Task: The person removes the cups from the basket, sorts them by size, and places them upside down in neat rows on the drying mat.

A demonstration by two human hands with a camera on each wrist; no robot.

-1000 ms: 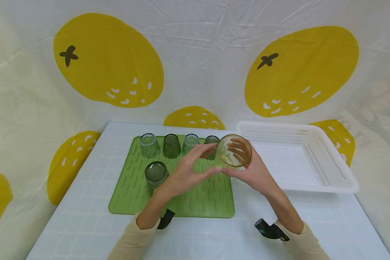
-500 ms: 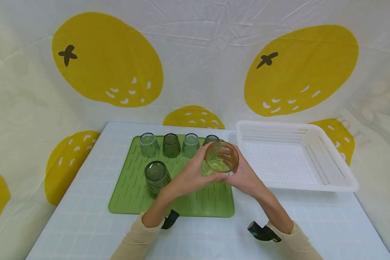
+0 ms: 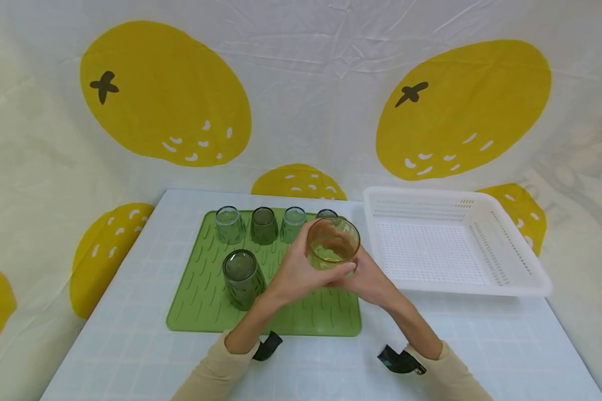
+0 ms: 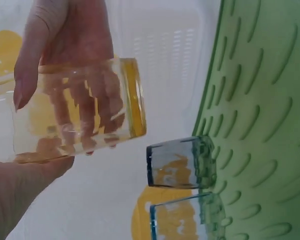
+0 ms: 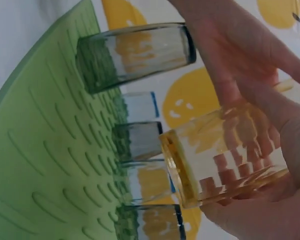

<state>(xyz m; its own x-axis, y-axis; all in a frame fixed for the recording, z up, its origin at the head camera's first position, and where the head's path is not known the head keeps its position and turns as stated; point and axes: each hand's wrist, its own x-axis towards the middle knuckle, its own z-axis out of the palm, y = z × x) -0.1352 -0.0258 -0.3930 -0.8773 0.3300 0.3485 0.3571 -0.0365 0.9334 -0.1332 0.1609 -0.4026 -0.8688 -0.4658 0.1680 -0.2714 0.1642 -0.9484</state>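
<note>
Both hands hold an amber drinking glass (image 3: pixel 333 242), upright with its mouth up, above a green ridged drying mat (image 3: pixel 195 303). My left hand (image 3: pixel 301 273) curls round its left side, thumb across the front. From the right, my right hand (image 3: pixel 368 281) grips it, partly hidden behind the glass and left thumb. Through the amber wall, fingers show in the left wrist view, where the thick base (image 4: pixel 135 100) points toward the mat. A tall grey glass (image 3: pixel 243 278) stands upside down on the mat, close to the left forearm.
Along the mat's back edge runs a row of small upturned glasses: bluish (image 3: pixel 229 225), dark grey (image 3: pixel 264 227), bluish (image 3: pixel 293 224) and a dark one (image 3: pixel 327 213) mostly hidden by the hands. A white perforated basket (image 3: pixel 461 288) sits on the right.
The amber glass has moved left over the mat with the right hand. My left hand, at first beside it, now wraps round it. The other glasses have stayed put.
</note>
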